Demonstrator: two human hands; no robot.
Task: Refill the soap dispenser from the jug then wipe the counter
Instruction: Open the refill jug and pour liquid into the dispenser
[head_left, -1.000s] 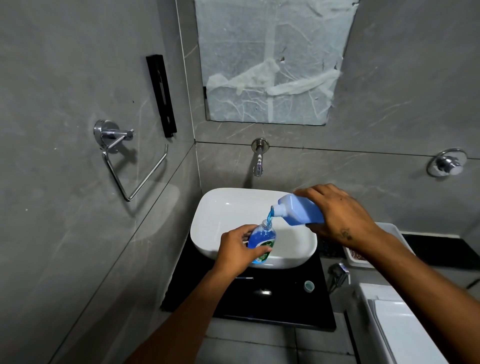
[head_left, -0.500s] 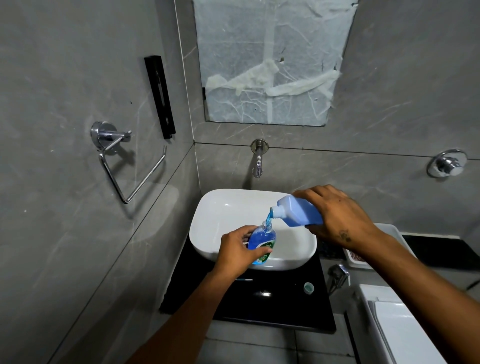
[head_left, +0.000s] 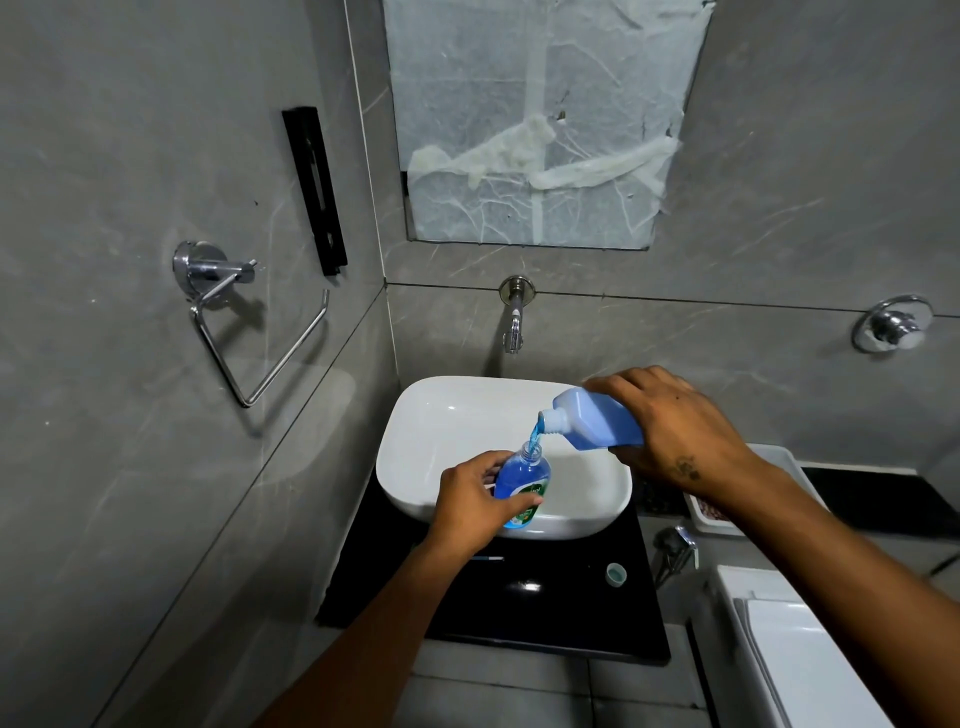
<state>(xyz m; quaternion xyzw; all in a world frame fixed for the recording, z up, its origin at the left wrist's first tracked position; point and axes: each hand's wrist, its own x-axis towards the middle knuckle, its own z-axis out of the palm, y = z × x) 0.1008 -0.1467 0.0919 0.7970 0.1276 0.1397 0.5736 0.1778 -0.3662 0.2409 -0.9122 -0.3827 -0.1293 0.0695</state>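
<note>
Head view: the left hand is gripping the soap dispenser upright over the white basin, near its 6 o'clock rim. The right hand is clasping the jug, tilted at the dispenser's 1 o'clock, blue liquid streaming into the open neck. A small cap is lying on the black counter at 5 o'clock

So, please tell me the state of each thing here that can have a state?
Jug: uncapped, tipped, pouring blue soap; right hand holds it.
Soap dispenser: open at top, upright above the basin, nearly full; left hand holds it.
Cap: off, lying on the black counter.
Tap: not running.
Towel ring: empty.
</note>
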